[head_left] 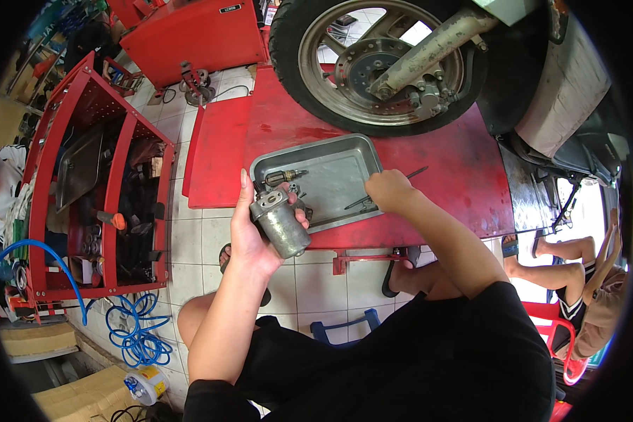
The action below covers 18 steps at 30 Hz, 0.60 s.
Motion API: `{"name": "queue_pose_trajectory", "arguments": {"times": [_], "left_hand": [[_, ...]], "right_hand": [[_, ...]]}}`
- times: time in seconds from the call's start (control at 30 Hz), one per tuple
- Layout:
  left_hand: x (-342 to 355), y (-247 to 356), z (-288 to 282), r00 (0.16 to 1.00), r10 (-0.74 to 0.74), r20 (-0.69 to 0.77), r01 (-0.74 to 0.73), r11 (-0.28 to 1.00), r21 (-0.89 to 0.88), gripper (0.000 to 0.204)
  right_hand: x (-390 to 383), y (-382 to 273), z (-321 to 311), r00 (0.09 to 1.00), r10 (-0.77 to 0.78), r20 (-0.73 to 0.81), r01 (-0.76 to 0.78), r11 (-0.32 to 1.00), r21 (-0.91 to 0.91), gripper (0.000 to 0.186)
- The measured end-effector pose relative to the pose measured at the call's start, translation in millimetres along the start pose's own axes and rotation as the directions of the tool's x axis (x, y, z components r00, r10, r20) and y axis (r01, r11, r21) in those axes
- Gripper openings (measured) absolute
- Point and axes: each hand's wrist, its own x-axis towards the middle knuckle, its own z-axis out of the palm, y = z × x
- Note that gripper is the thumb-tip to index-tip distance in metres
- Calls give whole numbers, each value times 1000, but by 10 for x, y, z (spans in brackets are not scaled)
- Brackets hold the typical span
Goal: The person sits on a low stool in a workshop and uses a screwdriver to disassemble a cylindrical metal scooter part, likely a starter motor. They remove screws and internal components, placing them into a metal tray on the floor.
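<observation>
My left hand [252, 232] is wrapped round a grey metal cylinder [285, 228] with a flanged end, which looks like a small starter motor. It is held tilted over the near left corner of a grey metal tray [316, 146]. Over the tray's right side, my right hand [389, 190] is closed in a fist. A thin dark rod-like tool [418, 171] sticks out from both sides of that fist; the fingers hide its middle. Inside the tray, behind the cylinder, lies a short-shafted screwdriver [286, 176] with a dark and yellowish handle. Small metal parts beside it are partly covered by my left fingers.
The tray stands on a red bench [457, 190]. A motorcycle's front wheel [380, 67] rises behind it. To the left are a red tool rack [95, 183] and a coiled blue hose [137, 330]. A person [591, 288] sits at the far right.
</observation>
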Motion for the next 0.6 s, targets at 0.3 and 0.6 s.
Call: {"name": "queue_pose_trajectory", "arguments": {"times": [0.3,0.6], "left_hand": [[36,-36,-11,999,-29,24,29,1000,-3,74],[70,-85,-27,997,-68,34,67,997,30,74]], "right_hand": [[-76,123,-114,997,14,-79,3,979,203,20],[-213,160,-500,917,14,-398,308,609,731,23]]}}
